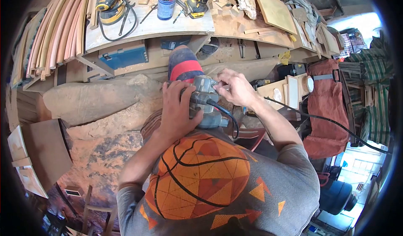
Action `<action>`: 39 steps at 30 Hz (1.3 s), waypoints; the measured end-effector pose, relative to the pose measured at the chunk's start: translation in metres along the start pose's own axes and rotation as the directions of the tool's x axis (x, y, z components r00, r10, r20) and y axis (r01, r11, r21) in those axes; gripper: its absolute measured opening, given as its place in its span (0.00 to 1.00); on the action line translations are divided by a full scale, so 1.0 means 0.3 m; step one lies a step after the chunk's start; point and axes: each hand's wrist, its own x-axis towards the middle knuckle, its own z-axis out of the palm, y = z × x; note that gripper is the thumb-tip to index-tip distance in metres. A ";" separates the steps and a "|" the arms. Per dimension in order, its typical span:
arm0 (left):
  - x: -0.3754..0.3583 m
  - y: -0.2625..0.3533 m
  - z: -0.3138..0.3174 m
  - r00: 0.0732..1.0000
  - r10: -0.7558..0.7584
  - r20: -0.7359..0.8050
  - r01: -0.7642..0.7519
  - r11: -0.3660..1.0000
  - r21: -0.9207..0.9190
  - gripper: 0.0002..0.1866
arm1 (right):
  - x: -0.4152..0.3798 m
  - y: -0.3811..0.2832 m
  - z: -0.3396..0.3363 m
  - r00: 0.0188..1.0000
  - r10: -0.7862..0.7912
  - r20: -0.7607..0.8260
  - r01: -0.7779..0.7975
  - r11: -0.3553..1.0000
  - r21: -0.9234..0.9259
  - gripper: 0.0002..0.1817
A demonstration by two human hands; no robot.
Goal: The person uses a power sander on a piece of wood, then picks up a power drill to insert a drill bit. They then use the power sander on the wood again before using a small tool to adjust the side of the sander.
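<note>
A dusty grey corded power tool [205, 96] rests in front of my body, at the lap. Its exact kind is hard to make out. My left hand [178, 108] is wrapped over the tool's left side, fingers and thumb gripping the casing. On the opposite side, my right hand [237, 89] pinches at the tool's upper right edge. Whatever small part lies between those fingertips is hidden. A black cord [226, 112] loops from the tool's middle. Just beyond the tool lies dark blue fabric with a red band [187, 70].
A workbench [184, 29] ahead carries a sander [110, 5], a spray can [168, 2], a yellow-black drill [195, 6] and wood offcuts. Long wooden strips [63, 28] lie at left. A large log [100, 97] lies below the bench. A cable [327, 117] runs off to the right.
</note>
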 end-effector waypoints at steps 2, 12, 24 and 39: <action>-0.008 0.002 0.001 1.000 0.005 -0.008 -0.005 1.000 0.003 0.41 | -0.014 -0.003 0.000 0.998 -0.059 -0.004 0.059 0.998 -0.014 0.11; 0.001 0.006 0.014 1.000 -0.010 -0.024 0.011 1.000 0.023 0.41 | -0.123 -0.049 0.047 0.972 0.232 -0.042 -0.216 0.948 0.234 0.18; 0.024 0.025 0.021 0.999 -0.018 0.032 0.017 1.000 0.019 0.40 | -0.105 -0.049 -0.022 0.998 0.054 0.045 -0.049 0.993 -0.105 0.24; 0.014 0.013 0.017 0.999 0.037 0.021 -0.038 0.999 0.009 0.39 | -0.017 0.007 -0.030 0.987 0.152 -0.041 -0.146 0.981 0.126 0.12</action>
